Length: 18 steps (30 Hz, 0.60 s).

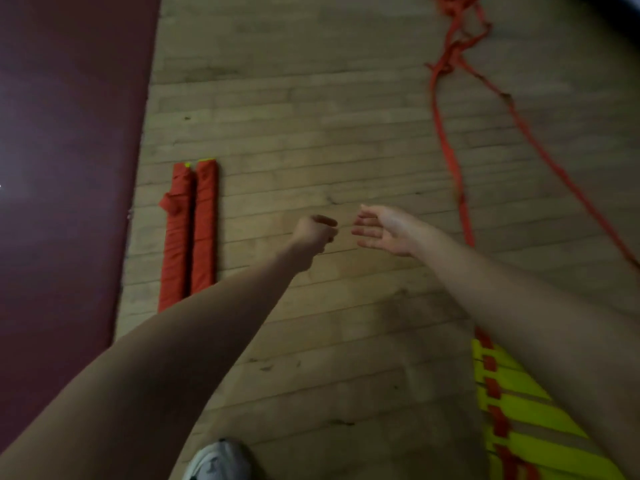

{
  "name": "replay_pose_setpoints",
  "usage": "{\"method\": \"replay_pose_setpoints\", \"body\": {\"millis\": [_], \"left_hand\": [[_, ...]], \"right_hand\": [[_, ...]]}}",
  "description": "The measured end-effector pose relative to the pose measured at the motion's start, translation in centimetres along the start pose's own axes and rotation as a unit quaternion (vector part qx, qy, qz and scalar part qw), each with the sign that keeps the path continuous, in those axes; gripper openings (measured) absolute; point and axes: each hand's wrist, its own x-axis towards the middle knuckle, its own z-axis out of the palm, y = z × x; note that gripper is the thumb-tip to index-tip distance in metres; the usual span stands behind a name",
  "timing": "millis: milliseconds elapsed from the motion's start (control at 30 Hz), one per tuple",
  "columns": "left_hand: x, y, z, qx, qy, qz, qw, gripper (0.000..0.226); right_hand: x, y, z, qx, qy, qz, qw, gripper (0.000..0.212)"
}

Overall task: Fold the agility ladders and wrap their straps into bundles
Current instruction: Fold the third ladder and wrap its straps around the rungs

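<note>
On the pale wooden plank floor [346, 133], two long red strap-wrapped ladder bundles [205, 230], side by side and touching, the left one just beside the edge of one dark maroon mat [69, 168] and parallel to it. Well apart on the right, two loose orange-red webbing straps [450, 157], trailing from a tangle at the top down toward one unwrapped ladder of flat yellow plastic rungs [526, 414], partly hidden under the right forearm; perhaps five rungs showing. Above the floor between bundles and straps, two bare hands: left hand [317, 233] curled into a fist, nothing seen in it; right hand [384, 232] wide, fingers relaxed, holding nothing, near the left without touching. One white shoe [218, 460] at the bottom edge.
</note>
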Motion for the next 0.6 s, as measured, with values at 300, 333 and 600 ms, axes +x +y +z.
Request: {"method": "replay_pose_setpoints", "body": {"millis": [300, 333, 600], "left_hand": [[-4.8, 1.6, 19.4, 0.257, -0.214, 0.048, 0.941, 0.019], [-5.6, 0.5, 21.4, 0.297, -0.236, 0.059, 0.923, 0.023], [-10.5, -9.7, 32.5, 0.56, -0.34, 0.214, 0.725, 0.073]], "right_hand": [[-8.1, 8.1, -21.7, -0.332, 0.186, -0.091, 0.92, 0.031], [-9.3, 10.2, -24.0, -0.378, 0.181, -0.078, 0.905, 0.031], [-17.5, 26.0, -36.1, -0.568, 0.153, 0.068, 0.806, 0.075]]}}
